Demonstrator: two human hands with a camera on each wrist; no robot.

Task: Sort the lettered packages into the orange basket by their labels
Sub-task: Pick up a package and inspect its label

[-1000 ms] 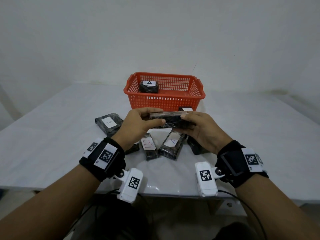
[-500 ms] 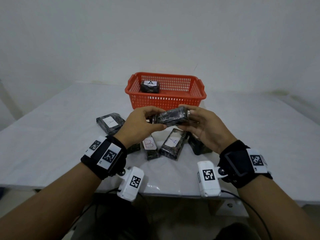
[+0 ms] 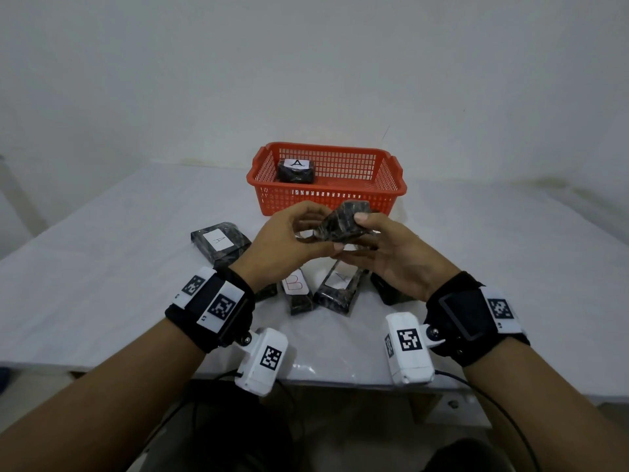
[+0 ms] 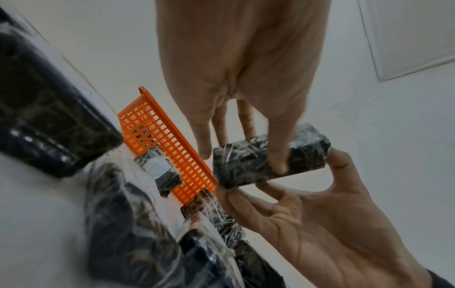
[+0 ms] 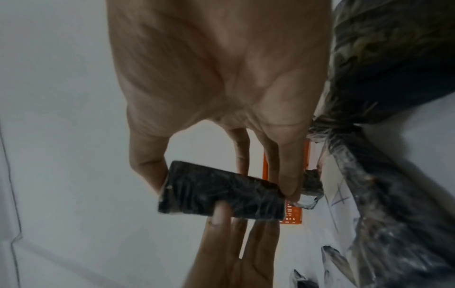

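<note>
Dark wrapped package held in the air between both hands, just in front of the basket, tilted up on one end; no label showing on the visible faces. Right hand pinches it, thumb on top, fingers under. Left hand grips the other side, thumb across the wrap.

Step looks like label check: turning the package to find its letter. Next move calls for rotating it until the label faces up, then placing it in the basket with its matching group. One A package already sits at the basket's back-left. On the counter stay an A package, a B package, another A package, plus one dark package under the right wrist.

Versus a second ago: package was held flat and level, now tipped up and raised a bit toward the basket; both hands keep hold.
</note>
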